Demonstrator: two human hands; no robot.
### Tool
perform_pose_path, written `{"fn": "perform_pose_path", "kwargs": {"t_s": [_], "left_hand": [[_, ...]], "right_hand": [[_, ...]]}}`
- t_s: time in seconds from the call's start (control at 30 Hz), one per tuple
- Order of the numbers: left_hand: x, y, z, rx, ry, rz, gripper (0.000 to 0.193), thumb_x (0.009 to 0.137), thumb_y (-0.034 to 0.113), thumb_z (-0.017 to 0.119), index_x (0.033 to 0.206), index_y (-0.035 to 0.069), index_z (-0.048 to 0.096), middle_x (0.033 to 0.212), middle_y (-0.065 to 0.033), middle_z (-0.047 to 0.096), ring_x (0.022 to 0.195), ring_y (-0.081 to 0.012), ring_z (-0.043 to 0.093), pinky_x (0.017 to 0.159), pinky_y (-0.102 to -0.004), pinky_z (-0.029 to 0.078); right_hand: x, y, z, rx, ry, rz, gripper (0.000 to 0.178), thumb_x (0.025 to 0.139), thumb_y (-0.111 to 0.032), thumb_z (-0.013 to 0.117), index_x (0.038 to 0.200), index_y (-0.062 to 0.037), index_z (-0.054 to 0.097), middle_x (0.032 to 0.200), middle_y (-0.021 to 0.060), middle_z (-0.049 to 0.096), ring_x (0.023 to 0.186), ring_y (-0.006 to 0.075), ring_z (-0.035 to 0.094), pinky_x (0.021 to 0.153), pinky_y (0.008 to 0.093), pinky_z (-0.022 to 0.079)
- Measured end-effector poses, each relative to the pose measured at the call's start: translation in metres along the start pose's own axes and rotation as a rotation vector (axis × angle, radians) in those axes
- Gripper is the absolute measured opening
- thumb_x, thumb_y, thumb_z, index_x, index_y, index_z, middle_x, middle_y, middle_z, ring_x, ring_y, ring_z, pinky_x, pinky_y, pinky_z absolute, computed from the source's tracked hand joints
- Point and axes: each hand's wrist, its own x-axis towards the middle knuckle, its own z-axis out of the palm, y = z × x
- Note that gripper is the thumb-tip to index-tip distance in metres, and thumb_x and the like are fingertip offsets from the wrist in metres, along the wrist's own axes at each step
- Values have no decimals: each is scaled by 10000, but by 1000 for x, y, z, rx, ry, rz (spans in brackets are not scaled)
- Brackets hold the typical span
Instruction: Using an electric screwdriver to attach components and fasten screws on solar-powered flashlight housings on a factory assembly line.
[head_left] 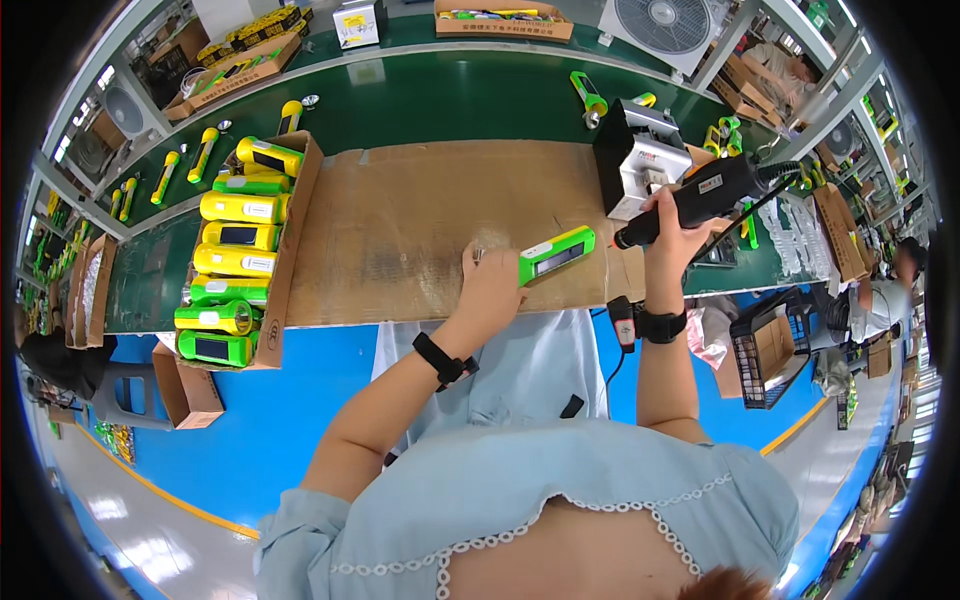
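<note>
My left hand [490,283] grips one end of a green flashlight [557,253] with a grey panel on its side, held flat on the cardboard sheet [400,230] that covers the bench. My right hand [672,222] is wrapped around a black electric screwdriver [690,200], whose tip points down-left toward the flashlight's right end. Both wrists wear black bands.
A cardboard box [290,240] at the left holds several yellow and green flashlights. A black and white machine [640,155] stands behind the screwdriver. More flashlights lie on the green belt [450,100]. A black crate [765,350] sits at the right; another person [890,290] is at the far right.
</note>
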Motion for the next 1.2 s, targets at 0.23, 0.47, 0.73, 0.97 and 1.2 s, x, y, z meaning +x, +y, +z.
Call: {"fn": "perform_pose_path", "kwargs": {"t_s": [0.23,0.47,0.73,0.97,1.2], "left_hand": [[-33,-2,15,-25,219,130,477,749,169,718,1152,42,498,1184,-148,519,1089,-297,495,1021,-534,238],[-39,-3,23,-66,219,147,515,741,154,728,1178,62,472,1199,-151,525,1098,-305,507,1010,-508,249],[-31,8,10,-113,197,45,541,755,125,681,1227,45,429,1182,-145,533,1086,-310,511,974,-494,270],[21,2,-15,109,93,84,443,737,147,662,1133,3,526,1087,-161,541,1050,-315,507,961,-519,294],[85,28,41,110,-13,11,484,706,291,733,1082,30,574,976,-138,559,923,-309,555,798,-411,441]], "right_hand": [[-28,16,-74,-244,54,71,316,773,20,679,1000,-9,461,833,62,601,731,136,586,674,267,467],[-46,23,-94,-435,62,8,432,761,-17,722,1101,2,455,994,73,599,895,127,566,833,277,446],[-69,52,-108,-578,31,175,666,731,-124,744,1308,-37,422,1152,103,553,1083,207,544,942,359,428],[37,23,-48,-374,-125,-105,837,729,-142,766,1391,-18,268,1250,179,499,1142,243,516,983,360,397],[72,34,19,55,-239,192,516,788,-92,702,1245,10,485,815,81,632,705,157,625,703,276,495]]}}
